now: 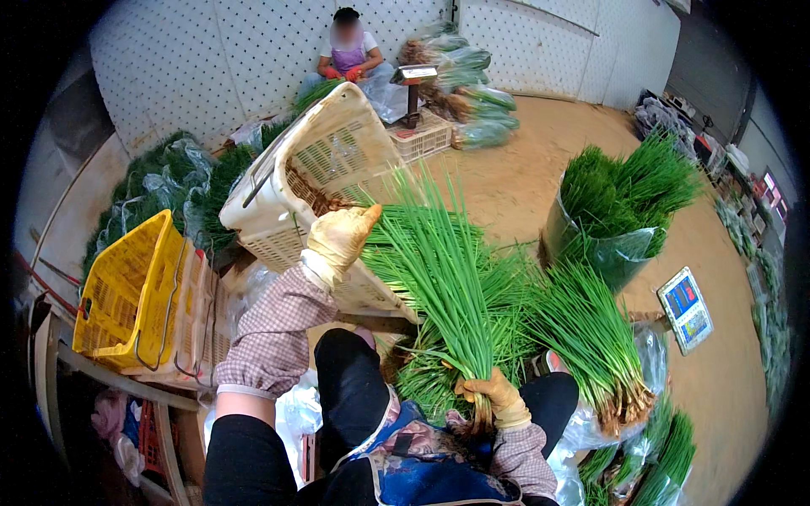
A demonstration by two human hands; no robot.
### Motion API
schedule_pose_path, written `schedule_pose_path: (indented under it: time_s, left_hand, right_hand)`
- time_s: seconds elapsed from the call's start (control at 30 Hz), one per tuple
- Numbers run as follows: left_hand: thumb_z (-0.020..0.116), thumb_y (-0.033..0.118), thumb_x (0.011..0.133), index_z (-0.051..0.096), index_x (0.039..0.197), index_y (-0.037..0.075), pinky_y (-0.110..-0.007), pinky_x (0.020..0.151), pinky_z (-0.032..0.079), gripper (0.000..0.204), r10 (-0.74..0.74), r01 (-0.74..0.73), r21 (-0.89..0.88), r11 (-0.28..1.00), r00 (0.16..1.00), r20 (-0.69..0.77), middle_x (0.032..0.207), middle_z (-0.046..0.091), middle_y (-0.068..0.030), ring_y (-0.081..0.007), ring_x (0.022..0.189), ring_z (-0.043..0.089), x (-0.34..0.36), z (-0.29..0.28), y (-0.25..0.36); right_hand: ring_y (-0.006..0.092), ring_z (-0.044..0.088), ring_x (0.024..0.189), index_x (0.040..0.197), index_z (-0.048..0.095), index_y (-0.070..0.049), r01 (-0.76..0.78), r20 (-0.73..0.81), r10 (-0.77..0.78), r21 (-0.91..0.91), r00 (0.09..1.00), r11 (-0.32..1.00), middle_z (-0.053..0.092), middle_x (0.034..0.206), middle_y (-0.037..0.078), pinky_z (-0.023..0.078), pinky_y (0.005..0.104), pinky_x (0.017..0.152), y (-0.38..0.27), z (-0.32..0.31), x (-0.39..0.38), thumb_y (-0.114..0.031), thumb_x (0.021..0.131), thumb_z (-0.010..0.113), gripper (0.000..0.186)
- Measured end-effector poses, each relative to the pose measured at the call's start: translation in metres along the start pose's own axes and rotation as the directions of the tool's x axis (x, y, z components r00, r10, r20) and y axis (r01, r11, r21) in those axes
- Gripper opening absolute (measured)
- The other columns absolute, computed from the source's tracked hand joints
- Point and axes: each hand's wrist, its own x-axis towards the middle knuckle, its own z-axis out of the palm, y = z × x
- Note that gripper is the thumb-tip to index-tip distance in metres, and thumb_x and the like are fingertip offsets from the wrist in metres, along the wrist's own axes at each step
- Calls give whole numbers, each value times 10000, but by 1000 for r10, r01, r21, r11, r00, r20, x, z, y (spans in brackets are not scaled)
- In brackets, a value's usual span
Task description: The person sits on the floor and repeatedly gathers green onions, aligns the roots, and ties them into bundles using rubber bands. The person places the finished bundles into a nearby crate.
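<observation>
Close to my lap, my right hand (499,400), in a yellowish glove, is wrapped round the pale root end of a bunch of green onions (443,287). Their long leaves fan up and away. My left hand (340,238), gloved too, is raised beside the tipped white crate (274,232); its fingers are drawn together, and what they hold, if anything, is hidden. Brown roots show inside that crate. Loose green stalks (426,384) lie heaped between my knees. A thick bundle of green onions (595,341) rests by my right knee, roots toward me.
A yellow basket (131,291) stands at left on pale crates. At right are a bag of greens (612,207) and a blue-and-white box (685,309). A scale (413,80) sits on a low crate near a seated person (350,55) and stacked bagged bundles (468,84).
</observation>
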Motion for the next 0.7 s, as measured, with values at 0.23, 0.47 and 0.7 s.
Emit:
schedule_pose_path:
  time_s: [0.23, 0.47, 0.7]
  left_hand:
    - [536, 52, 862, 611, 1019, 92, -313, 602, 466, 178, -451, 296, -550, 781, 876, -169, 718, 539, -59, -201, 657, 555, -7, 6, -32]
    - [536, 65, 843, 586, 1151, 132, -383, 750, 454, 318, -168, 112, -306, 945, 972, -165, 913, 590, -143, -322, 875, 569, 23, -39, -42]
    - [535, 69, 818, 586, 1183, 183, -404, 734, 436, 386, -408, 506, -57, 861, 753, 515, 914, 571, -132, -306, 872, 558, 54, -48, -37]
  right_hand:
    - [123, 541, 588, 1059, 547, 43, -3, -9, 3, -20, 1000, 1000, 631, 804, 119, 443, 231, 535, -6, 11, -5, -130, 752, 660, 370]
    - [124, 530, 591, 1064, 547, 55, -18, 18, 19, -75, 1000, 997, 626, 791, 116, 425, 230, 544, -10, 19, -9, -103, 739, 645, 375]
    - [129, 547, 600, 899, 609, 28, -37, 57, 44, -109, 997, 993, 643, 783, 111, 447, 252, 560, -14, 24, -9, -118, 754, 640, 209]
